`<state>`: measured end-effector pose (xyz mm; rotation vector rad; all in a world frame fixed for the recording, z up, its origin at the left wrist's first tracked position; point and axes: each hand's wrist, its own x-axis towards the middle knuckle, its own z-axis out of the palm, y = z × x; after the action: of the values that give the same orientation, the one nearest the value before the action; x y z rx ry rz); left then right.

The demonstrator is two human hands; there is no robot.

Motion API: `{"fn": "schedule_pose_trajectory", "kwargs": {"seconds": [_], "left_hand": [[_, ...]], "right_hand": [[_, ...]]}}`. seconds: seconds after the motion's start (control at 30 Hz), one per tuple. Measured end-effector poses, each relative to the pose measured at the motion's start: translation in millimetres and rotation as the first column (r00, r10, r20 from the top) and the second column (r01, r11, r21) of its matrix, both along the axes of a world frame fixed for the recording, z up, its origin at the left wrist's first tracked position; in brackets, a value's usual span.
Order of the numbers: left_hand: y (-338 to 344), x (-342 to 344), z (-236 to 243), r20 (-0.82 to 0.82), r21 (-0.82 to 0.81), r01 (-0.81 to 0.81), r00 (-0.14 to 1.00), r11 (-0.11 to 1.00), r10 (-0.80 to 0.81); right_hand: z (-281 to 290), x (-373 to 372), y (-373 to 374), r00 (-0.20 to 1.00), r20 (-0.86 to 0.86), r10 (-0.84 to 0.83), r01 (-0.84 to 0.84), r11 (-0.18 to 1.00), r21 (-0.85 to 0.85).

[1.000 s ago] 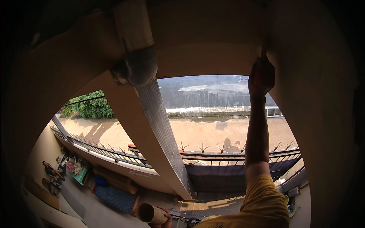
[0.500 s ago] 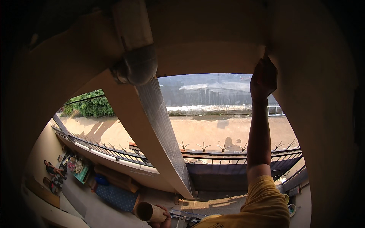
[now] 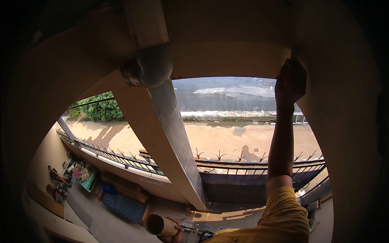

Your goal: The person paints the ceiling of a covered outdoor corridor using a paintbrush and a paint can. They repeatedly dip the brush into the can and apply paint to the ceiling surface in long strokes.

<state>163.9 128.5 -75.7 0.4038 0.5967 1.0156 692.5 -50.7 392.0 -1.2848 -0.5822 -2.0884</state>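
Observation:
My right arm, in a yellow sleeve, reaches high up at the right. My right hand (image 3: 291,83) is closed at the corner where the shaded ceiling beam (image 3: 227,60) meets the wall (image 3: 324,89). Something slim seems to be gripped in it, too dark to name. Low in the picture, my left hand (image 3: 176,231) wraps round the side of a tan cylindrical container (image 3: 167,227). The container's round mouth (image 3: 154,224) faces up, with a brownish inside; what it holds cannot be made out.
A tiled pillar (image 3: 178,133) and a rounded grey fixture (image 3: 152,69) stand left of my raised arm. Below are a spiked metal fence (image 3: 235,182), a blue patterned covered surface (image 3: 123,209) and a seated person (image 3: 56,175). Outside is a grey wall (image 3: 223,97).
My right hand has shifted slightly right along the beam and stays closed. The whole view has drifted a little. More of the container's inside shows; my left hand keeps its hold.

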Motion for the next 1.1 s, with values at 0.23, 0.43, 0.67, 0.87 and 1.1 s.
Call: {"fn": "schedule_pose_trajectory", "kwargs": {"seconds": [0.23, 0.43, 0.67, 0.87, 1.1], "left_hand": [[12, -21, 4, 0.824, -0.465, 0.468, 0.538, 0.752, 0.175], [-11, -7, 44, 0.648, -0.144, 0.297, 0.749, 0.944, -0.137], [-30, 9, 91, 0.664, -0.117, 0.388, 0.715, 0.914, -0.219], [-38, 4, 84, 0.670, -0.224, 0.397, 0.726, 0.890, -0.155], [-39, 6, 72, 0.684, -0.688, 0.384, 0.628, 0.616, 0.372]], "right_hand": [[0, -2, 19, 0.990, 0.101, 0.102, -0.105, 0.994, 0.022], [-10, -17, 52, 0.993, -0.030, 0.116, -0.119, 0.980, -0.160], [-124, -95, 52, 0.602, -0.167, 0.781, -0.737, 0.624, 0.261], [-267, -136, 46, -0.433, 0.261, 0.863, -0.233, -0.387, 0.892], [-325, -146, 44, -0.531, 0.592, 0.606, 0.264, -0.546, 0.795]]}}
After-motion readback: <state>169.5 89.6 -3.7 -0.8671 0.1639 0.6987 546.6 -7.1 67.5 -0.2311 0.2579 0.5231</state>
